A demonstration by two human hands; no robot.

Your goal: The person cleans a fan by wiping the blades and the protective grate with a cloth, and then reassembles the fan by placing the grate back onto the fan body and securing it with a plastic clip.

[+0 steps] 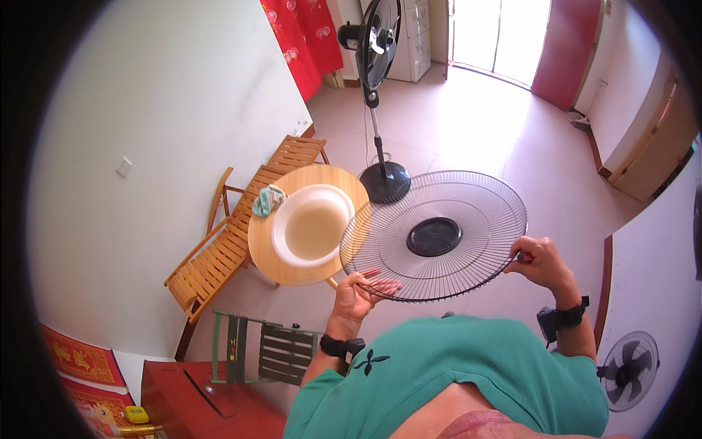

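A round black wire fan guard (466, 206) with a solid dark centre disc spans the space in front of me, tilted and held off the floor. My left hand (359, 293) supports its near-left rim, palm up, the fingers spread under the wires. On the near-right rim, my right hand (540, 263) pinches the edge; a small dark red object (525, 257) shows within its fingers, too hidden to identify. Beyond the guard stands a black pedestal fan (378, 46), its round base (385, 184) on the floor.
A white basin (278, 241) of cloudy water and a damp-looking cloth (267, 201) rest on a round wooden table (263, 269). Behind it is a slatted wooden lounge chair (205, 260). A green folding chair (285, 348), a red cabinet (175, 395) and a wall fan (629, 370) are near me.
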